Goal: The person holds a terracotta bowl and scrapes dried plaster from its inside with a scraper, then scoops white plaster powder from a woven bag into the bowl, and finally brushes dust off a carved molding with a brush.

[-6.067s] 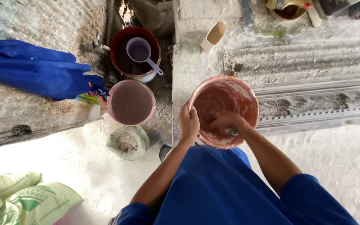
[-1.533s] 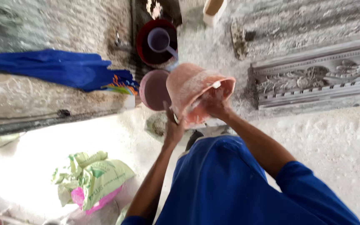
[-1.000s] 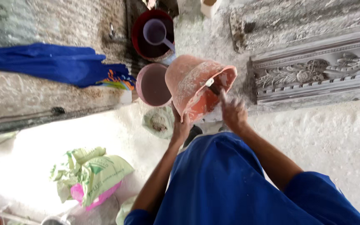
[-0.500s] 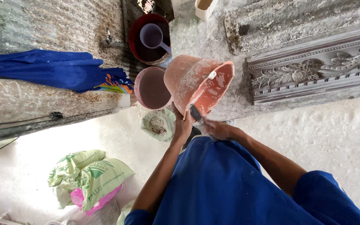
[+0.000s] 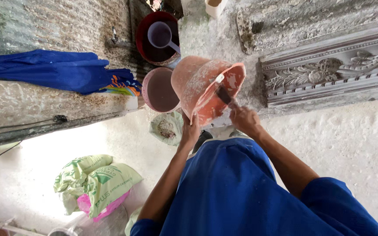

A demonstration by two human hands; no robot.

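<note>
We note the salmon-pink plastic bucket (image 5: pixel 206 89), smeared white with plaster, near frame centre and tipped hard so its mouth faces three o'clock. Our left hand (image 5: pixel 190 131) braces it from six o'clock, fingers spread flat against the outer wall. Our right hand (image 5: pixel 243 120) sits at the bucket's four o'clock, fingers closed around the handle of a dark flat scraper (image 5: pixel 224 94) whose blade reaches inside the rim.

At the bucket's nine o'clock, just beside it, stands a smaller pink plastic bucket (image 5: pixel 159 90) holding dull brownish liquid. At eleven o'clock is a dark red plastic basin (image 5: pixel 156 37) with a pale lilac scoop (image 5: pixel 162 35) resting in it. At seven o'clock, lower down, lies a crumpled pale bag with grey powder (image 5: pixel 166 129). At three o'clock runs a grey carved plaster moulding (image 5: pixel 329 72) with leaf relief. Far off at nine o'clock lies a folded blue cloth umbrella (image 5: pixel 49 70) on a concrete ledge; at seven o'clock, green printed sacks (image 5: pixel 95 181) sit on the floor.

Risk, as we judge it: the bucket is held by one spread palm only, so a hard scrape could roll it off the hand. Loosened residue may drop onto the moulding or into the neighbouring bucket.
</note>
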